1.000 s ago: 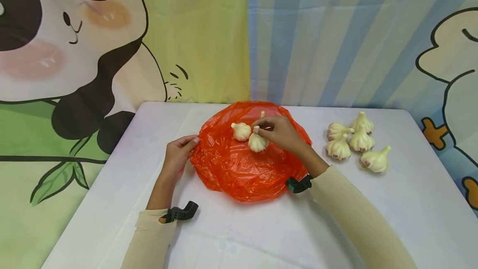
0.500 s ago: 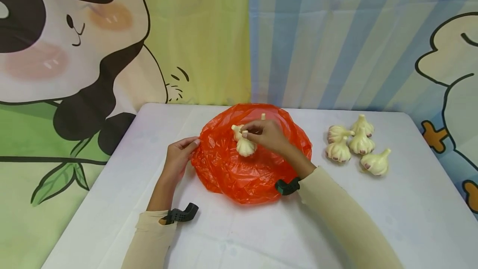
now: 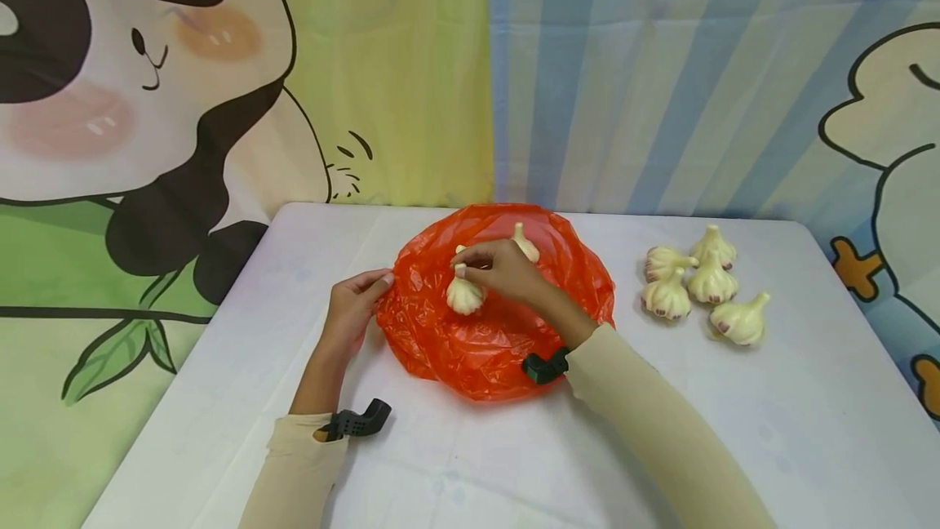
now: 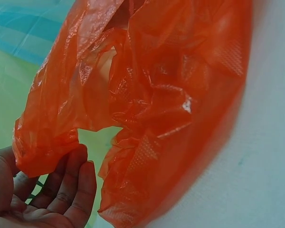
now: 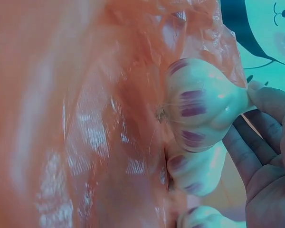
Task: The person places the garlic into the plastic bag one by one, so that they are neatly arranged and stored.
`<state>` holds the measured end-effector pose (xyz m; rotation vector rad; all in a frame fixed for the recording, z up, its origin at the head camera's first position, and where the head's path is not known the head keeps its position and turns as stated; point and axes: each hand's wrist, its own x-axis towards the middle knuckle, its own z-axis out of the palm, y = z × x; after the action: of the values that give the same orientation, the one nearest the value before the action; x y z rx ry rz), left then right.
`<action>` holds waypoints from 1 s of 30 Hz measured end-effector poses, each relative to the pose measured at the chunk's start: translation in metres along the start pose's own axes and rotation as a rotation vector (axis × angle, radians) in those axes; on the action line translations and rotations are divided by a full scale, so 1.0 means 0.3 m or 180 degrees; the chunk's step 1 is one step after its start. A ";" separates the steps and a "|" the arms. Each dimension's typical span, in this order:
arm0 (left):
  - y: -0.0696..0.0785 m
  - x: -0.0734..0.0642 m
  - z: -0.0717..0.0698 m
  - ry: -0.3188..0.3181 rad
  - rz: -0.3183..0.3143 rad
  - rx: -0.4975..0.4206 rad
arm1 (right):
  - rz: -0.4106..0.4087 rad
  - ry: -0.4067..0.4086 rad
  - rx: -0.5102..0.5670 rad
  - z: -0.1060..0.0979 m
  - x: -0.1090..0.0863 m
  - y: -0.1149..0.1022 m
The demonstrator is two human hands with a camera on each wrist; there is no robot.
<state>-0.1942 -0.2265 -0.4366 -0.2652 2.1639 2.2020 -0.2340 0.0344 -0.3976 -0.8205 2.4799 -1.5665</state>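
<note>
A crinkled red plastic bag (image 3: 507,341) lies spread on the table. My left hand (image 3: 351,307) pinches its left edge; the left wrist view shows the bag's rim (image 4: 38,152) between thumb and fingers. Over the bag, my right hand (image 3: 507,269) pinches a garlic bulb (image 3: 465,297) by its stem, root end down. Up close in the right wrist view, that purple-streaked bulb (image 5: 204,107) hangs beside a second garlic bulb (image 5: 199,171), which the right hand mostly covers in the head view. Another garlic bulb (image 3: 525,245) stands at the back of the bag.
To the right of the bag, several garlic bulbs (image 3: 710,280) sit grouped on the white table (image 3: 455,472). One garlic bulb (image 3: 739,319) lies tilted at the front of that group. A printed curtain (image 3: 382,64) hangs behind the table's far edge.
My right hand has moved left across the bag with the garlic bulb, now covering most of the left bulb and uncovering the back one. The left hand stays at the bag's edge.
</note>
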 end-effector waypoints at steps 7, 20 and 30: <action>0.000 -0.001 0.001 -0.0004 0.0014 -0.0034 | 0.0004 0.0011 -0.0021 0.028 0.011 0.008; 0.005 0.000 0.006 0.0024 -0.0012 -0.0075 | 0.0047 -0.0002 -0.0126 0.053 0.028 0.025; 0.002 0.000 0.008 0.0009 -0.0040 -0.0029 | 0.0121 0.0059 -0.0126 0.078 0.032 0.051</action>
<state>-0.1945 -0.2240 -0.4361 -0.2815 2.1483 2.2066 -0.2398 0.0158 -0.4199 -0.7629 2.5317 -1.5248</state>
